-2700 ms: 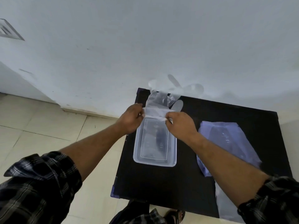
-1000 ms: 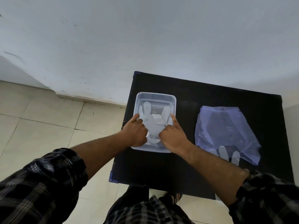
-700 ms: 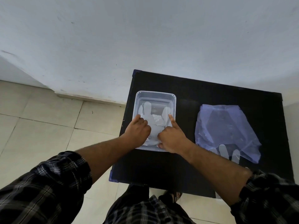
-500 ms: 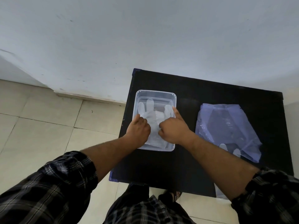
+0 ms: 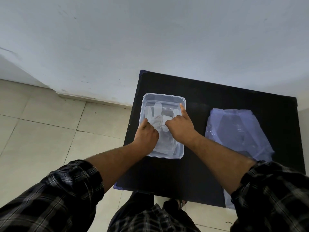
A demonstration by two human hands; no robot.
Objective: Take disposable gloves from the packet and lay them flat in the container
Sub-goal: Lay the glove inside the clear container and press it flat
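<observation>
A clear rectangular plastic container (image 5: 164, 96) stands on the left half of a black table (image 5: 217, 91). A thin translucent disposable glove (image 5: 154, 114) lies inside it, fingers pointing to the far end. My left hand (image 5: 146, 134) presses down on the glove's left side with curled fingers. My right hand (image 5: 181, 126) rests on the glove's right side, its index finger stretched out to the container's far right corner. The glove's cuff end is partly hidden under both hands. The bluish glove packet (image 5: 237, 131) lies flat to the right.
A pale wall rises right behind the table. Tiled floor lies to the left of the table's left edge. My plaid sleeves and legs fill the bottom of the view at the table's near edge.
The glove, held up above the container 2.7 s ago, now lies inside it. Both hands have slid farther along it, and my right index finger has reached the far right corner.
</observation>
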